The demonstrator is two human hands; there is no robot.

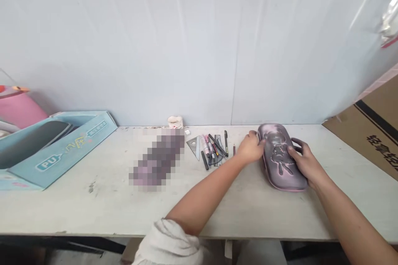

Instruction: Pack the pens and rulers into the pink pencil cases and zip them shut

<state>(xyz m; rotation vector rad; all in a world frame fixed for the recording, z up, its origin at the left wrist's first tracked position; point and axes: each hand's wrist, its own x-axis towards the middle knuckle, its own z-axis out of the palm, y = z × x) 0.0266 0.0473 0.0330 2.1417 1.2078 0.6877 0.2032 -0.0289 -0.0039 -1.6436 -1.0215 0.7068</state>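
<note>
On the right side of the table lies a dark purple-grey pencil case [281,159] with a raised cartoon figure on its lid and a pink edge. My left hand [251,148] grips its far left edge, fingers bent against the side. Around its right side my right hand [306,163] is closed, thumb on the lid. The case looks shut. Left of it lie several pens and markers [213,149], a triangle ruler [193,145] and a short dark pencil [234,149]. A small white eraser [187,132] sits behind them.
A pixelated purple-grey patch covers something [158,157] left of the pens. A tape roll [175,122] stands by the wall. A light-blue box [71,149] holding dark cases is at the left, a pink item [23,109] behind it. A cardboard box [370,128] is at the right.
</note>
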